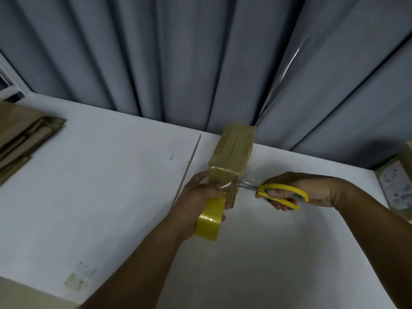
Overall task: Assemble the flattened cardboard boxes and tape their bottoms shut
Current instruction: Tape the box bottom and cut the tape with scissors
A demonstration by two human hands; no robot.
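Cardboard box (231,152) sits centre frame on the white table (111,175), with its far end at the table's back edge by the grey curtain (178,52). Taped face is up: clear tape along the flap seam and over the near end.

Left hand (200,195) is just below the box's near end, fingers curled round the yellow tape roll (209,221). Roll hangs under the hand, lower centre. One digit reaches up beside the box's near left corner; can't tell if it touches.

Short tape strip (227,185) runs from the roll side to the box's near end, crumpled by the hand.

Right hand (312,188), right of centre, has fingers through the yellow handles of the scissors (283,192), firm grip. Blades point left, slightly apart, tips at the strip just beside the box. Can't tell if the blades are on the tape.

Stack of flattened boxes (24,134) lies at the left edge of the frame. Another box (399,181) is cut off at the right edge. Brown cardboard sheet (26,295) fills the lower left corner, with tape residue (78,279) on the table just above it.
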